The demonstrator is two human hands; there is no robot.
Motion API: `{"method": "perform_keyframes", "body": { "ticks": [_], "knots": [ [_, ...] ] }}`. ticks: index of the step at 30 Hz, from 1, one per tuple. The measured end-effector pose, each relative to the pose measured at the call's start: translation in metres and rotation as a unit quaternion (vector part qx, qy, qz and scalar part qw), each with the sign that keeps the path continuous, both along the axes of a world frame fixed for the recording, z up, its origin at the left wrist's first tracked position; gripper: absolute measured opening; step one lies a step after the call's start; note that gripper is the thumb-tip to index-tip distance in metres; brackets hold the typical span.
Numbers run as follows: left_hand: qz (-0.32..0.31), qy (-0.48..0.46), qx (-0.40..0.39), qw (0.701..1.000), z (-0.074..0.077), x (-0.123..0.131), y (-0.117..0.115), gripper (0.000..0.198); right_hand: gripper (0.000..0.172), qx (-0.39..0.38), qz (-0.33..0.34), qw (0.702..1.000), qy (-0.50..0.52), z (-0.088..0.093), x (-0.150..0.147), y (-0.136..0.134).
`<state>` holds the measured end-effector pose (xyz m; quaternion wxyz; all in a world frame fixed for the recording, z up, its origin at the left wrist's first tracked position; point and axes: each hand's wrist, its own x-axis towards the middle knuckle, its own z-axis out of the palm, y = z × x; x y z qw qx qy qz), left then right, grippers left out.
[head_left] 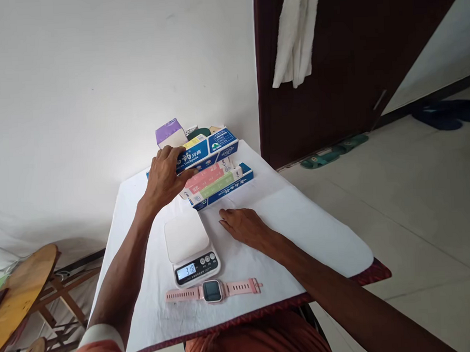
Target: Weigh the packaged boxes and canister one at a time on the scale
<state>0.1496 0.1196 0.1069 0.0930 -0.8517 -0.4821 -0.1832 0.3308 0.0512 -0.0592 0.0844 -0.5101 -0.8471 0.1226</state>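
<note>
My left hand [166, 175] grips the left end of a long blue toothpaste box [208, 151], fingers on top and thumb below. Below that box lie a pink box [208, 177], a green box [220, 185] and another blue box [230, 190]. My right hand [243, 225] rests on the white cloth with its fingers curled together; whether anything is inside them is hidden. Between my forearms sits a white kitchen scale [186, 238], its plate bare and its display reading 318 or 3.18. A pink-strapped watch [212, 290] lies in front of the scale.
A purple and white pack [170, 133] and a dark green item [199, 133] stand at the table's back by the wall. Wooden stools [27, 283] are at the left. A white towel [297, 36] hangs on the dark door [342, 52]; slippers [322, 159] lie on the floor.
</note>
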Motion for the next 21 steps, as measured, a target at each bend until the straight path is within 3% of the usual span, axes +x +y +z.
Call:
{"method": "perform_keyframes", "body": {
  "ticks": [4, 6, 9, 14, 21],
  "knots": [
    [-0.081, 0.011, -0.040, 0.996, -0.011, 0.027, -0.026, 0.046, 0.029, 0.010, 0.067, 0.998, 0.020, -0.001, -0.006, -0.006],
    [-0.126, 0.022, -0.084, 0.988, -0.025, 0.048, -0.036, 0.045, 0.029, 0.017, 0.094, 0.995, 0.038, -0.003, -0.012, -0.009],
    [-0.154, 0.041, -0.137, 0.978, -0.053, 0.080, -0.042, 0.043, 0.032, 0.056, 0.085, 0.994, 0.036, -0.010, -0.018, -0.011],
    [-0.107, 0.089, -0.158, 0.977, -0.089, 0.113, -0.033, 0.036, 0.037, 0.116, 0.096, 0.988, 0.019, -0.019, -0.016, -0.016],
    [-0.023, 0.130, -0.165, 0.977, -0.118, 0.101, -0.014, 0.041, 0.031, 0.109, 0.093, 0.987, 0.077, -0.027, -0.019, -0.016]
  ]
}}
